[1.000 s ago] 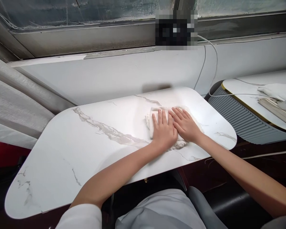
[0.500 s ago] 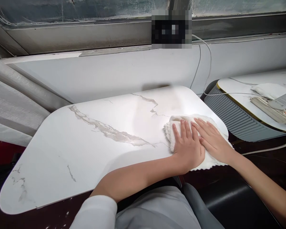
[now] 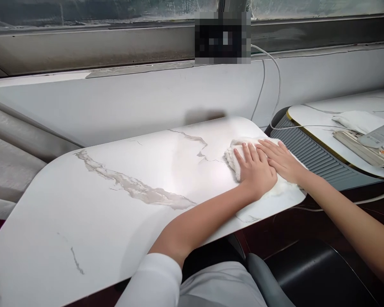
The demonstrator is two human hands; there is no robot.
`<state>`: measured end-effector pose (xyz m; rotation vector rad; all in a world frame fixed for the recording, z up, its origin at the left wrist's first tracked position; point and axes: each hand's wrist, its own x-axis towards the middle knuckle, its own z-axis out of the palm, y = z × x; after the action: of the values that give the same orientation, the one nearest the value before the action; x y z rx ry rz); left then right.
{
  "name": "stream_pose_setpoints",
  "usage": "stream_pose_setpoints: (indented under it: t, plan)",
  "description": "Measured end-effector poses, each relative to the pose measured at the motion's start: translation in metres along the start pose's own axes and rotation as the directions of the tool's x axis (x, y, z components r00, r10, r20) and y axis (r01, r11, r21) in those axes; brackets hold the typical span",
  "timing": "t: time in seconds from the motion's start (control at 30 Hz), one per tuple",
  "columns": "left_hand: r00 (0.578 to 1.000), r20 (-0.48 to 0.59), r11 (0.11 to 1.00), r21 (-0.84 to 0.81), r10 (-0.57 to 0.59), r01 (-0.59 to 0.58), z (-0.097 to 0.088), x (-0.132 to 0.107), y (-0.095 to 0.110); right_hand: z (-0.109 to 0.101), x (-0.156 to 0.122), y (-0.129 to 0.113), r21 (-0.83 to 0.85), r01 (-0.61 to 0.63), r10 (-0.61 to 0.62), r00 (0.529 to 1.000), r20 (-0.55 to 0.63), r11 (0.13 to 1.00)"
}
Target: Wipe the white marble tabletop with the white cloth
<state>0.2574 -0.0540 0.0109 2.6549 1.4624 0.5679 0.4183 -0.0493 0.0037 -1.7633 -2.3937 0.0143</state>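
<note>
A white cloth (image 3: 235,153) lies on the right end of a white marble-patterned table (image 3: 115,204). My left hand (image 3: 255,170) lies flat on the cloth with its fingers stretched out. Beside it, my right hand (image 3: 280,160) also presses flat on the cloth, fingers straight and pointing to the upper left. The two hands touch side by side. Most of the cloth is hidden under them; its edges show at the left and near the table's right rim.
A second marble table (image 3: 326,115) at the right carries a power strip (image 3: 361,147), a folded white cloth (image 3: 355,121) and white cables (image 3: 277,85). A ribbed grey panel (image 3: 310,149) sits below it. Behind runs a white wall under a window ledge (image 3: 115,47).
Both hands slid the cloth to the right, from the table's middle-right toward its right front edge, then back up a little along the right end.
</note>
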Motion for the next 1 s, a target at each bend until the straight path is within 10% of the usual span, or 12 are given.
stream_pose_setpoints:
  t: [0.53, 1.0]
  plan:
    - [0.990, -0.007, 0.990, -0.028, -0.139, 0.139, 0.020, 0.128, -0.088, 0.014, 0.169, 0.030, 0.035, -0.057, 0.058, 0.998, -0.026, 0.998]
    - [0.985, -0.032, 0.985, 0.024, -0.172, 0.173, 0.026, 0.151, -0.097, 0.023, 0.196, 0.049, 0.013, -0.027, 0.028, 0.994, -0.102, 1.000]
